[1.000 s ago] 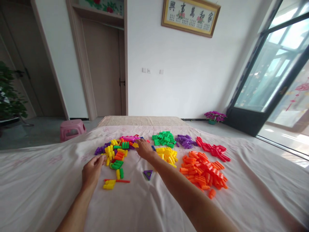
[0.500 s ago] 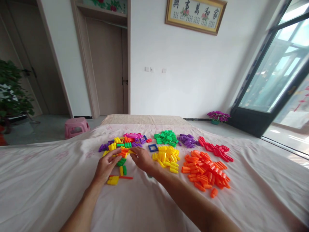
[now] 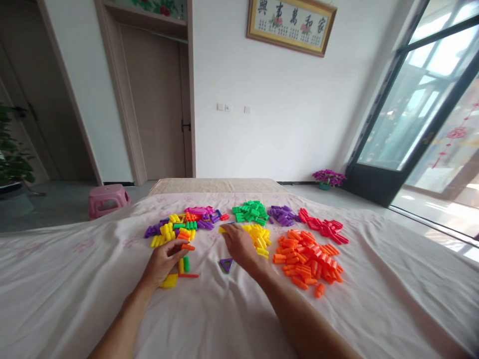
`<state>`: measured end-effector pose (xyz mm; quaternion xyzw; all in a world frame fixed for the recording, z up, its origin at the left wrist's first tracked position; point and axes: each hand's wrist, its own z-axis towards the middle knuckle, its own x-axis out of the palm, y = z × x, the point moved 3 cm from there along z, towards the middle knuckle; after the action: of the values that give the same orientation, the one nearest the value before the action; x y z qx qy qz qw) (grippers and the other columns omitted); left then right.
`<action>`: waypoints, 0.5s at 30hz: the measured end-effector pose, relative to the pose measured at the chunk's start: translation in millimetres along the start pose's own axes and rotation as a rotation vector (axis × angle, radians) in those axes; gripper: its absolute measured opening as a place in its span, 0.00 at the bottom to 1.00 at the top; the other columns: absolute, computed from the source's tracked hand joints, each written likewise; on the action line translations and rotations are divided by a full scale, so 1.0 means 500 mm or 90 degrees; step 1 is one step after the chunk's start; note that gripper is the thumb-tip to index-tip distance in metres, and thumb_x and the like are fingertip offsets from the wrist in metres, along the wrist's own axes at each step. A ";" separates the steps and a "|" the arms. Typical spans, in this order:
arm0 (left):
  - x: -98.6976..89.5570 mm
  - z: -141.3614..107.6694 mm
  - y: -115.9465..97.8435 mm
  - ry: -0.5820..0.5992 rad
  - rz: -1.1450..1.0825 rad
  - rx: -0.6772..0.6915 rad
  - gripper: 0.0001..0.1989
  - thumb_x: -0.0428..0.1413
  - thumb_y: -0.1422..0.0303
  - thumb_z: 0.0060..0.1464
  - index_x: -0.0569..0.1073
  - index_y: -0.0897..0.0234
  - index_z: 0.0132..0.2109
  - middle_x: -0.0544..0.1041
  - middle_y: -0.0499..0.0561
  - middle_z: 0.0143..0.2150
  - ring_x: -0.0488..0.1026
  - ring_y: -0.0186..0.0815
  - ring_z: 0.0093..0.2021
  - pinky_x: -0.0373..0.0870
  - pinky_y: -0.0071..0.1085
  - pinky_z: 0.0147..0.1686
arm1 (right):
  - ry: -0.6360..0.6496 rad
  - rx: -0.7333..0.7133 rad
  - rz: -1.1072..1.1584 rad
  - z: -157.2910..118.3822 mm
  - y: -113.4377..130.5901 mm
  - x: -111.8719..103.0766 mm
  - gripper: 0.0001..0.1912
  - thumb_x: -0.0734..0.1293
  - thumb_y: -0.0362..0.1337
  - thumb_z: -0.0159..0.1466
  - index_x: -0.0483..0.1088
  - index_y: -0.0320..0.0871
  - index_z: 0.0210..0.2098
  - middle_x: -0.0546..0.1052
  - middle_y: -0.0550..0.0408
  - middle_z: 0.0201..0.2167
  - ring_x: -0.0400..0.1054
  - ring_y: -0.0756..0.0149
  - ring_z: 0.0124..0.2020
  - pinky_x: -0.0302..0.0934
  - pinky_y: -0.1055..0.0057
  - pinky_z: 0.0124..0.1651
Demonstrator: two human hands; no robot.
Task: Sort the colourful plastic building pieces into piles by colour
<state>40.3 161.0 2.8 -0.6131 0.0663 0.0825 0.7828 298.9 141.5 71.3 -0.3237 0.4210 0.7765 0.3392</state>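
Note:
My left hand (image 3: 164,262) is closed, its thumb and fingers pinching an orange plastic building block (image 3: 188,247) above the cloth. A yellow building block (image 3: 223,229) shows at the fingertips of my right hand (image 3: 239,244), which is curled over it beside the yellow block pile (image 3: 262,239). Those fingers partly hide the block and the left edge of the pile. Below my left hand lie a green block (image 3: 186,264), a thin red stick (image 3: 189,275) and a yellow joined piece (image 3: 169,281). A purple triangle frame (image 3: 226,265) rests just below my right hand.
Beyond my left hand is a mixed-colour cluster with a pink piece (image 3: 198,210). Green (image 3: 251,212), purple (image 3: 283,216), red (image 3: 324,225) and orange (image 3: 310,259) block piles lie to the right on the pale cloth (image 3: 232,319). A pink stool (image 3: 108,200) stands at left.
My right hand has moved right, away from my left hand, with the yellow block at its fingertips. My left hand keeps the orange block. The purple triangle has come into view.

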 end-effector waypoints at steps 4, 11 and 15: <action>-0.002 -0.002 -0.002 -0.015 -0.006 -0.018 0.26 0.65 0.52 0.43 0.81 0.66 0.45 0.83 0.56 0.43 0.79 0.44 0.42 0.75 0.35 0.42 | -0.058 0.127 -0.137 0.006 -0.066 -0.072 0.18 0.59 0.34 0.69 0.73 0.42 0.55 0.77 0.46 0.49 0.69 0.57 0.51 0.58 0.65 0.56; -0.056 0.004 0.025 -0.196 0.027 -0.050 0.31 0.53 0.46 0.54 0.79 0.70 0.49 0.82 0.60 0.45 0.75 0.39 0.35 0.68 0.29 0.28 | -0.016 0.043 -0.055 -0.009 -0.033 -0.024 0.18 0.61 0.29 0.66 0.76 0.45 0.51 0.79 0.51 0.49 0.69 0.61 0.52 0.58 0.67 0.57; -0.072 0.011 0.049 -0.234 0.058 -0.095 0.31 0.51 0.46 0.55 0.79 0.69 0.49 0.82 0.60 0.45 0.76 0.40 0.36 0.68 0.29 0.28 | 0.131 -0.070 0.051 -0.026 0.057 0.058 0.15 0.62 0.32 0.66 0.77 0.46 0.49 0.79 0.52 0.47 0.71 0.64 0.50 0.61 0.71 0.53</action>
<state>0.0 170.2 -11.6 -0.6404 -0.0562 0.2328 0.7298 262.8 125.9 55.1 -0.4029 0.4232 0.7737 0.2449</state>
